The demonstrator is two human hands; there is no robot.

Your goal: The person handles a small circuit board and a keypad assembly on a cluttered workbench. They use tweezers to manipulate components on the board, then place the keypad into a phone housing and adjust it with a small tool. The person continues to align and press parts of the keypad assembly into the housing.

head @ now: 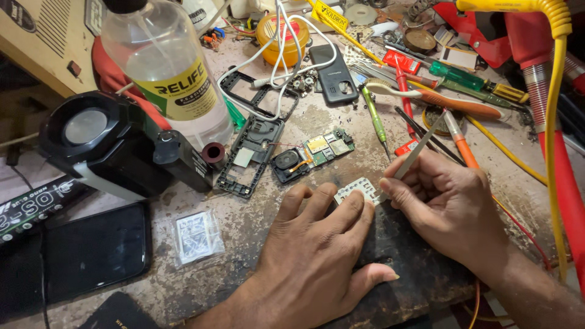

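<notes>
My left hand (317, 250) lies flat on the worn bench with its fingertips pressing down a small white keypad sheet (359, 187). My right hand (442, 204) grips metal tweezers (420, 149), their tip at the keypad's right edge. Just beyond lie a small green circuit board (323, 148) with a round speaker part, joined by a thin red wire to a black phone frame (250, 155).
A clear liquid bottle (167, 67) and a black magnifier lamp (109, 143) stand at left. A black phone back (332, 73), screwdrivers (375, 119), a toothbrush (426, 94), white cables and a yellow coiled cord (551, 122) crowd the far and right bench. A dark phone (91, 250) and a small plastic packet (195, 237) lie near left.
</notes>
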